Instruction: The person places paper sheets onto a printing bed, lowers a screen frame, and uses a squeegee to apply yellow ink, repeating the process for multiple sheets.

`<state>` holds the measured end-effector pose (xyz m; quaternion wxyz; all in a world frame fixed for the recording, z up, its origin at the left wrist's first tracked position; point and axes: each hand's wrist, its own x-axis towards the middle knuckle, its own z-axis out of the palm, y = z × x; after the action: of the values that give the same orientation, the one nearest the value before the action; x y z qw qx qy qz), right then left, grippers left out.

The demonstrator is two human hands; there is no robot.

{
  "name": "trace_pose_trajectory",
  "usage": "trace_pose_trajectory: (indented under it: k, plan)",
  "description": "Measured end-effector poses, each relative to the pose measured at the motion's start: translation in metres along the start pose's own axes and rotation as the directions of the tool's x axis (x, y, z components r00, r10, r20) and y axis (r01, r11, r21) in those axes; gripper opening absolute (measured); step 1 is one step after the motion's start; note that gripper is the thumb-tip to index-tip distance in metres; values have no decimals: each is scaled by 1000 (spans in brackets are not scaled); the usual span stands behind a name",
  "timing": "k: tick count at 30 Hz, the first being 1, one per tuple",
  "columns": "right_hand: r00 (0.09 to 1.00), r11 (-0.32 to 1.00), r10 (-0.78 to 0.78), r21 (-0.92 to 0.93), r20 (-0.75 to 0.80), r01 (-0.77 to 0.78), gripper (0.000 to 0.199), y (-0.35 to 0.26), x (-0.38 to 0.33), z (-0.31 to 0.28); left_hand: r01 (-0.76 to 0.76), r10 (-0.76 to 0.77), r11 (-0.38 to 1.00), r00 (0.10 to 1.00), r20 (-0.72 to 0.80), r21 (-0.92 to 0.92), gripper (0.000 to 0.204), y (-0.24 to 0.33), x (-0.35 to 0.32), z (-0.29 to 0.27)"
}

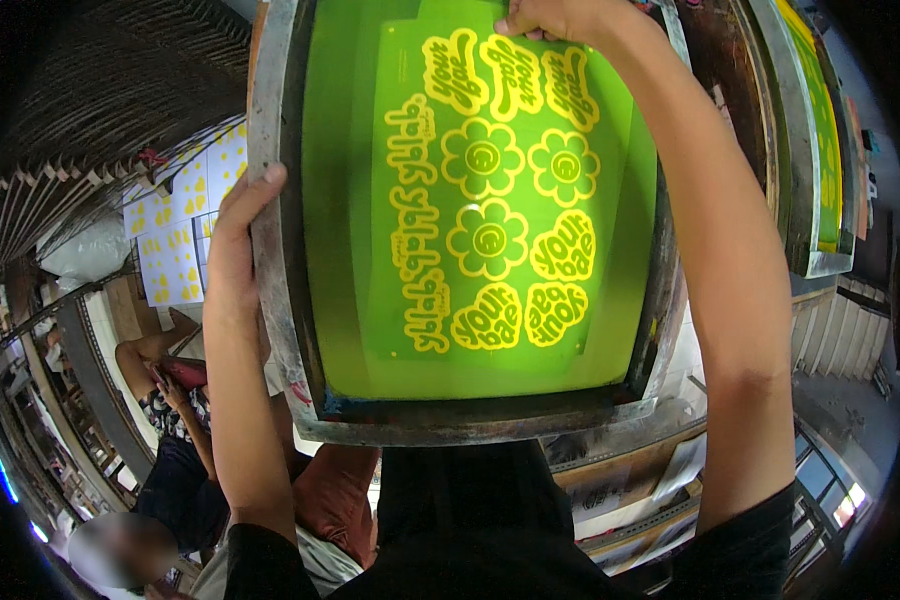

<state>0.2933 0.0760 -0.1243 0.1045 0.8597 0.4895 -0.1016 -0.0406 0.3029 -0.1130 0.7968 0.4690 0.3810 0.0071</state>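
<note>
A screen-printing frame [480,424] takes up the middle of the view, tilted up in front of me. Its green mesh [360,300] carries yellow-outlined flowers and lettering shapes. My left hand [242,225] grips the frame's left side, thumb over the bar and the other fingers mostly hidden behind it. At the upper edge of the view, my right hand [550,17] rests over the far part of the mesh with its fingers curled in. Whatever those fingers hold, if anything, is hidden.
A second green screen [815,120] in a metal frame stands at the right. Paper sheets with yellow prints [175,230] lie at the left beside a wire rack [80,120]. Another person [185,450] sits at the lower left. Cardboard boxes [610,490] are stacked at the lower right.
</note>
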Motion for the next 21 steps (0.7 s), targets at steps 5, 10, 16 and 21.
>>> trace_pose_trajectory:
  k: [5, 10, 16, 21]
  plan:
    - [957, 899, -286, -330, 53, 287, 25, 10, 13, 10, -313, 413, 796, 907, -87, 519, 64, -2, -28, 8]
    - [1000, 996, -16, 93, 0, 16, 32, 5, 4, 3, -590, 633, 1, 625, 457, 807, 62, -16, -98, 18]
    - [947, 853, 306, 414, 96, -318, 34, -14, -10, -17, -198, -34, 830, 915, 402, 521, 30, -42, -197, 22]
    - [940, 858, 324, 387, 104, -338, 36, -22, -14, -23, 166, -557, 735, 700, 446, 658, 41, -88, -209, -18]
